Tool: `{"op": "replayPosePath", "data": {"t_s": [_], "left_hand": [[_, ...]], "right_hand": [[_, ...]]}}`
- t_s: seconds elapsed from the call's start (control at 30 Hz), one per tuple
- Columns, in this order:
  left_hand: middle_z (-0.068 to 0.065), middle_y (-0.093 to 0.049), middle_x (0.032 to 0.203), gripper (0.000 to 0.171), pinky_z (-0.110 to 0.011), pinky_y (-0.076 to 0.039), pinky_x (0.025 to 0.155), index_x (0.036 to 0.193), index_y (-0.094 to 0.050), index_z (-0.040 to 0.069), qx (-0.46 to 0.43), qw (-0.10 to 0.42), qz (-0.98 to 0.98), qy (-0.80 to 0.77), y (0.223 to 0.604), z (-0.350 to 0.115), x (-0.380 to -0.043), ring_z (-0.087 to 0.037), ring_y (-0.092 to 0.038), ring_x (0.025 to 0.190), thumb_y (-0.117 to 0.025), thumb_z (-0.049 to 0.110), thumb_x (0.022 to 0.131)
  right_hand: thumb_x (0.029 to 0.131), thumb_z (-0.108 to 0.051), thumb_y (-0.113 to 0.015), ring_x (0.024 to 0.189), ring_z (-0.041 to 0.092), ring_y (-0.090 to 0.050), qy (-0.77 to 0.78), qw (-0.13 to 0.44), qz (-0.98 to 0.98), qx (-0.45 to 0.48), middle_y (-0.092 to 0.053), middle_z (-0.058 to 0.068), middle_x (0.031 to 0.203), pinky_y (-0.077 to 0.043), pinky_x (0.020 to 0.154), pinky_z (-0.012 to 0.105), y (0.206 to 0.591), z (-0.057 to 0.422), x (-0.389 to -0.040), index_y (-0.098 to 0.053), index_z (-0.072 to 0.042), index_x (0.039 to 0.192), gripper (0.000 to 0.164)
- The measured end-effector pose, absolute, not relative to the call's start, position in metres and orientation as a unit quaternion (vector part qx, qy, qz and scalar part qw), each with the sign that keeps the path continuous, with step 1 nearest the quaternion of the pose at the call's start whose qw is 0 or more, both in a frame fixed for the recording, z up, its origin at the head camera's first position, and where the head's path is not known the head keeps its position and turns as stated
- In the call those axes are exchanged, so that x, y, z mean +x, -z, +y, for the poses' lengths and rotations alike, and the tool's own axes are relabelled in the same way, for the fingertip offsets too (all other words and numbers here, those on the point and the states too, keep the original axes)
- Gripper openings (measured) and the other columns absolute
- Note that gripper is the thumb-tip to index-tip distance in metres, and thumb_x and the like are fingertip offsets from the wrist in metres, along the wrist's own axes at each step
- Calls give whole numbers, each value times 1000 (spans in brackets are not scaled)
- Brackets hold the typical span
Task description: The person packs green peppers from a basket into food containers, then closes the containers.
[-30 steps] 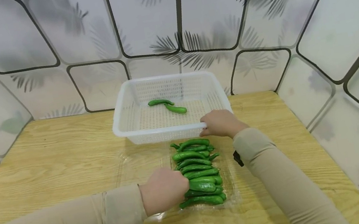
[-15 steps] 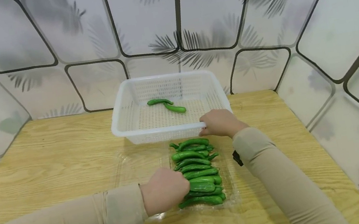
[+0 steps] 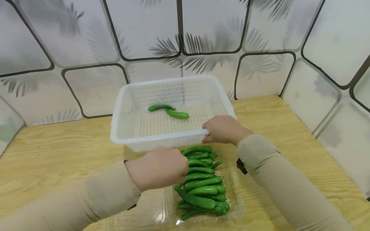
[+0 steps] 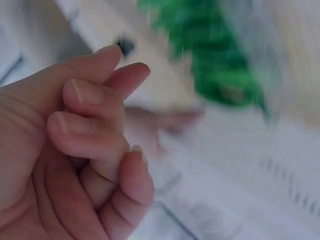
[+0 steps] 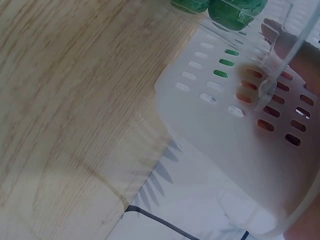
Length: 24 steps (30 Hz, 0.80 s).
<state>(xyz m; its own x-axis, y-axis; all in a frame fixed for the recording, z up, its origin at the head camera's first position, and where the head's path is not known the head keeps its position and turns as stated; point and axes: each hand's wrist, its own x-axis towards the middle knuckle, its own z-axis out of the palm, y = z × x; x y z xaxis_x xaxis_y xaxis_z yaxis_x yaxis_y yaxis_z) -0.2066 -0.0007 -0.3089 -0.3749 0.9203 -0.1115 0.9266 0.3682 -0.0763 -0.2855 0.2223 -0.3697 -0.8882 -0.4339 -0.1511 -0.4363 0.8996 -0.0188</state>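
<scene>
My right hand (image 3: 223,129) grips the near right rim of a white perforated plastic basket (image 3: 159,137). Two green peppers (image 3: 176,114) lie on the basket's floor. In the left wrist view my left hand (image 4: 100,130) has curled fingers with nothing between them. Seen from the head, the left hand passes over the left ends of several green peppers (image 3: 203,183) lined up in a clear plastic box (image 3: 234,188). One pepper (image 3: 196,199) lies slantwise across the near ones. The basket's slotted wall shows in the right wrist view, with the right hand's fingers (image 5: 295,55) behind it.
The clear box's lid (image 3: 137,216) lies unfolded to the left of the peppers. All stands on a wooden table (image 3: 57,160). Behind and to the right rises a wall (image 3: 148,20) with a patterned covering, close behind the basket.
My left hand has left the near peppers and moved away from the body toward the basket. A pepper now lies slanted across the near end of the row. The right hand keeps its grip.
</scene>
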Motion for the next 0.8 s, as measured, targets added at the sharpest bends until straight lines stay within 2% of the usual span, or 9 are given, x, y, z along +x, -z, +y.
{"op": "replayPosePath", "data": {"t_s": [0.1, 0.17, 0.23, 0.37, 0.5, 0.6, 0.7, 0.8], "left_hand": [[9, -54, 57, 22, -24, -45, 50, 62, -63, 16, 522, 24, 852, 36, 290, 3, -233, -7, -46, 51, -66, 18, 84], [6, -64, 69, 14, -27, -49, 57, 75, -71, 14, 494, 16, 869, 31, 279, 5, -251, -10, -56, 60, -67, 21, 86], [2, -69, 82, 12, -31, -51, 64, 85, -73, 13, 461, 8, 887, 24, 272, 6, -270, -14, -62, 71, -67, 22, 87], [-4, -69, 95, 13, -37, -51, 73, 93, -72, 9, 410, -6, 912, 10, 267, 8, -306, -19, -63, 82, -64, 18, 88], [-7, -68, 98, 15, -39, -50, 76, 97, -70, 7, 380, -20, 925, 21, 271, 10, -339, -22, -63, 85, -64, 18, 88], [-6, -68, 88, 12, -39, -50, 70, 89, -69, 8, 360, -16, 932, 36, 278, 12, -361, -21, -61, 75, -61, 17, 90], [-5, -66, 79, 13, -39, -50, 66, 84, -68, 8, 342, -7, 938, 51, 286, 16, -379, -19, -59, 69, -60, 16, 91], [-6, -67, 82, 14, -39, -51, 69, 89, -68, 6, 329, 16, 942, 63, 293, 21, -394, -21, -62, 73, -59, 17, 92]], "right_hand": [[82, -43, -69, 60, 12, -53, -4, 72, 971, -226, -59, -8, 70, -42, 55, 31, 368, 223, -286, -60, -20, 77, 25], [82, -43, -68, 59, 12, -52, -3, 74, 971, -226, -58, -8, 70, -42, 54, 31, 368, 223, -285, -59, -19, 76, 26], [83, -43, -68, 59, 12, -52, -5, 80, 971, -225, -57, -8, 69, -41, 55, 31, 367, 223, -285, -58, -19, 76, 27], [84, -44, -66, 62, 12, -53, -17, 93, 971, -221, -57, -8, 71, -43, 56, 31, 366, 221, -285, -57, -20, 77, 27], [84, -45, -65, 64, 12, -55, -24, 91, 971, -222, -58, -8, 73, -44, 57, 32, 366, 220, -284, -58, -20, 79, 26], [84, -45, -65, 62, 11, -54, -23, 84, 970, -227, -58, -8, 73, -44, 56, 32, 367, 220, -284, -58, -20, 79, 27], [85, -45, -65, 60, 11, -53, -22, 80, 970, -230, -57, -8, 71, -42, 54, 31, 367, 221, -283, -58, -20, 78, 27], [84, -44, -66, 59, 11, -52, -23, 75, 971, -227, -57, -8, 69, -42, 54, 31, 367, 221, -283, -57, -20, 77, 27]]}}
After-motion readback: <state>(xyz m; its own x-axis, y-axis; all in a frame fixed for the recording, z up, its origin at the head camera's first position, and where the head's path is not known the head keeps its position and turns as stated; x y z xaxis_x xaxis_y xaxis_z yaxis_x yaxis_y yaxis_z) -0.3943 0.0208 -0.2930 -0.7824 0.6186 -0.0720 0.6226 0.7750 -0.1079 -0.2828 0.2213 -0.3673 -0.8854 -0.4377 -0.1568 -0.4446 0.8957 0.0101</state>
